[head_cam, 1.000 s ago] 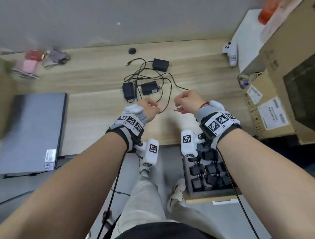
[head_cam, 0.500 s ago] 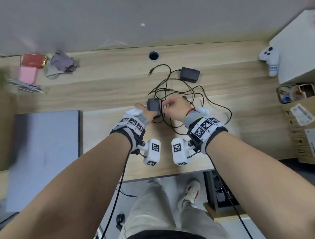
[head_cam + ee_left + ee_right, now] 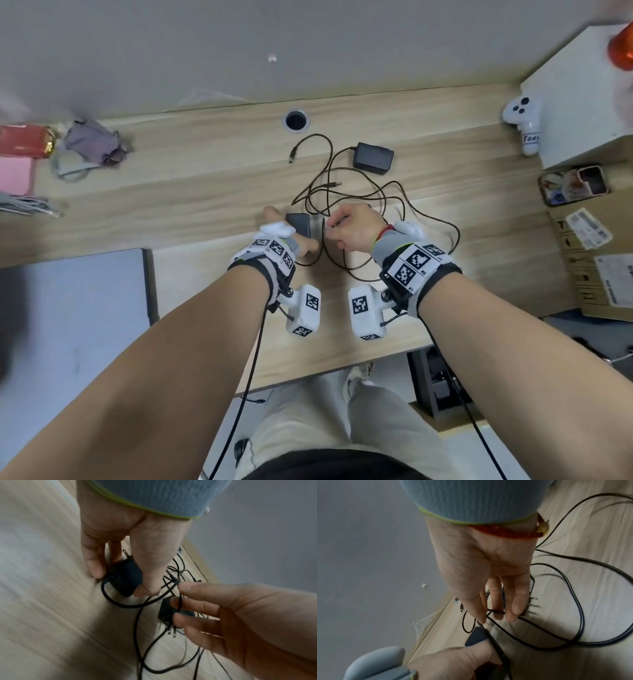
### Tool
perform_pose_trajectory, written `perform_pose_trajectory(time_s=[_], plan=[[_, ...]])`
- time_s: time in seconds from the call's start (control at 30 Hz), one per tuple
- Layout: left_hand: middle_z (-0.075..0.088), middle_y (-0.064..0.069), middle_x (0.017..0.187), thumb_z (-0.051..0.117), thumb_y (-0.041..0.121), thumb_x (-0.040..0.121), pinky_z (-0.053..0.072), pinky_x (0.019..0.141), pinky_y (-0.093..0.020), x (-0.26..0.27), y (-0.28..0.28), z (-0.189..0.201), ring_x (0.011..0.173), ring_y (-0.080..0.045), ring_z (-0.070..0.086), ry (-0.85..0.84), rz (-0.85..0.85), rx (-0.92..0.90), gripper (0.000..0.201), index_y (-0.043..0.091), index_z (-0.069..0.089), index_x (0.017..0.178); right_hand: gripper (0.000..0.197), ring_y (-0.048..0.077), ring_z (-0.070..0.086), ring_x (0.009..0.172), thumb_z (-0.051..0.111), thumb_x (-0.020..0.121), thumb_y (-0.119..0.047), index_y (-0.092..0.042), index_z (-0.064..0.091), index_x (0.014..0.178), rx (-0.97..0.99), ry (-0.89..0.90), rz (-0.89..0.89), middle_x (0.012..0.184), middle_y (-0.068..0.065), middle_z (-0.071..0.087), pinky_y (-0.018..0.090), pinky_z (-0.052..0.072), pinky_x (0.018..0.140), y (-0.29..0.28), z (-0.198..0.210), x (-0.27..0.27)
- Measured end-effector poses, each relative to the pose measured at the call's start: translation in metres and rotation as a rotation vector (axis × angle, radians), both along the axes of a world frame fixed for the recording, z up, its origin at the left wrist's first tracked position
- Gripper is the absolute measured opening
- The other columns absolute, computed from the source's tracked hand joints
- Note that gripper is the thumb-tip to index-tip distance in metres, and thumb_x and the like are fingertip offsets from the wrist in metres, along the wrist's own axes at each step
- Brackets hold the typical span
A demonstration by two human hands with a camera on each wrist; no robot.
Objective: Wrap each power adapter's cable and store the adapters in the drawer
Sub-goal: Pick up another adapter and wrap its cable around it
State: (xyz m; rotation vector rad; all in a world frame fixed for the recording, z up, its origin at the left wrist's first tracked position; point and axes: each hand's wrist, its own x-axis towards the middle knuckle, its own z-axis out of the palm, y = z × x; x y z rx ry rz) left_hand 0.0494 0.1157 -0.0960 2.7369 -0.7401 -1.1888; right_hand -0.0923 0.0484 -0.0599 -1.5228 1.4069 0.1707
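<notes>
Mid-frame on the desk (image 3: 445, 308), the left hand (image 3: 287, 233) grips the same power adapter (image 3: 299, 224) as half a second ago. The right hand (image 3: 352, 228), just beside it, now pinches that adapter's cable (image 3: 120, 603) instead of touching the adapter. A second adapter (image 3: 373, 158) lies upper right of centre, unmoved.

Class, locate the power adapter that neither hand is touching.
In the head view, the untouched adapter lies on the desk beyond both hands, right of the cable hole.
</notes>
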Motion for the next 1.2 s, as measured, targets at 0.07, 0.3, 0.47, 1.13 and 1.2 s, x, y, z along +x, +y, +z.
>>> perform_pose_trajectory(time_s=[0.07,0.3,0.47,1.13,1.2], plan=[[0.059,-0.007,0.113,0.084,0.041,0.057,0.055,0.085,-0.04,0.004,0.006,0.004,0.094,-0.027,0.06,0.14,-0.086,0.021,0.09,0.017,0.037,0.129,0.009,0.022,0.065,0.074,0.073,0.079,-0.024,-0.028,0.065,0.081,-0.002,-0.003,0.008,0.082,-0.003,0.065,0.033,0.057,0.072,-0.001,0.001,-0.002],[0.064,-0.002,0.084,0.066,0.052,0.04,0.063,0.064,-0.043,0.021,0.014,0.049,0.073,-0.023,0.069,0.188,-0.096,-0.009,0.084,0.033,0.04,0.118,0.031,0.021,0.06,0.09,0.07,0.082,-0.029,-0.034,0.062,0.112,-0.11,0.0,0.156,0.114,0.001,0.054,0.028,0.049,0.074,-0.007,0.021,0.0],[0.067,-0.004,0.086,0.075,0.037,0.061,0.053,0.051,-0.026,0.038,0.007,0.109,0.061,-0.019,0.065,0.364,0.098,-0.273,0.067,0.035,0.044,0.12,0.032,0.018,0.051,0.094,0.057,0.095,-0.034,-0.028,0.062,0.127,-0.209,-0.117,0.479,0.116,0.007,0.049,0.03,0.041,0.09,-0.009,0.057,0.022],[0.056,0.01,0.052,0.073,0.048,0.082,0.033,0.047,-0.022,0.07,-0.02,0.338,0.048,-0.01,0.043,0.221,-0.07,-0.915,0.028,0.022,0.07,0.075,0.032,0.006,0.031,0.045,0.053,0.099,-0.039,-0.016,0.074,0.091,-0.353,-0.494,0.464,0.056,-0.005,0.033,0.018,0.034,0.05,-0.026,0.261,0.042],[0.048,0.005,0.051,0.069,0.056,0.082,0.031,0.049,-0.025,0.075,-0.018,0.352,0.052,-0.014,0.039,0.171,-0.076,-0.94,0.042,0.018,0.066,0.066,0.034,0.01,0.029,0.051,0.055,0.096,-0.045,-0.017,0.073,0.099,-0.396,-0.517,0.359,0.051,-0.014,0.032,0.026,0.029,0.055,-0.035,0.275,0.036]])
